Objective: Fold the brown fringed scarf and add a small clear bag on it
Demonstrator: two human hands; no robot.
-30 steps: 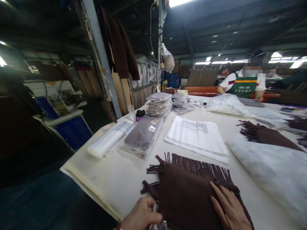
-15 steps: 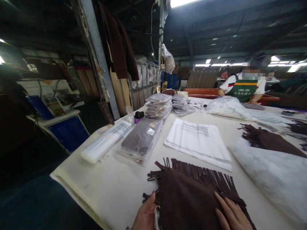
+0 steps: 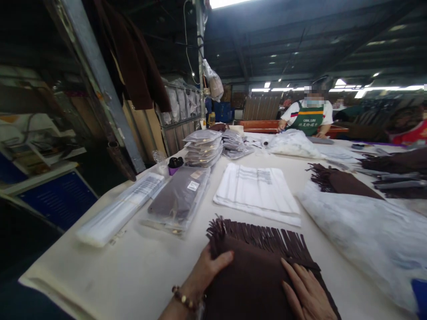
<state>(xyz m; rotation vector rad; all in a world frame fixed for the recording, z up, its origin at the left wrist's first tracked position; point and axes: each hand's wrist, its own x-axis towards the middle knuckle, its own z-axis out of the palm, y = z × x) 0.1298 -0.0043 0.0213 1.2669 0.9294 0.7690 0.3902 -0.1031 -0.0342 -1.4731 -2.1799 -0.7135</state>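
While brn fringed cloth [image 3: 253, 275] is cut off at 6 o'clock, L hand [image 3: 209, 267] fingers part-hidden, grip unclear; R hand [image 3: 307, 289] flat, fingers narrowly spaced.

Cannot see the near end of the brown cloth [image 3: 253, 275], cut off by the bottom edge, nor the wrist of the right hand [image 3: 307, 286]. Cannot see most fingers of the left hand [image 3: 209, 266], probably under the cloth. Cannot read the blurred label [image 3: 192, 186] on the bagged grey cloth [image 3: 173, 195], nor follow the blue-sided cabinet [image 3: 56, 195] past the left edge.
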